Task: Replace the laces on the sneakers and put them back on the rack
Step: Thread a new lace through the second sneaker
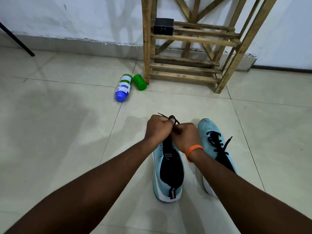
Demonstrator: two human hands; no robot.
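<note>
Both forearms reached in bare, the left from 7 o'clock and the right from 5 o'clock, converging just below the middle of the view. The left hand (pixel 157 126) was fisted, knuckles up, its fingers curled round a black lace (pixel 175 120). The right hand (pixel 184 134) sat touching it at its 4 o'clock, also pinching the lace (an orange band (pixel 194 148) circled that wrist).
</note>
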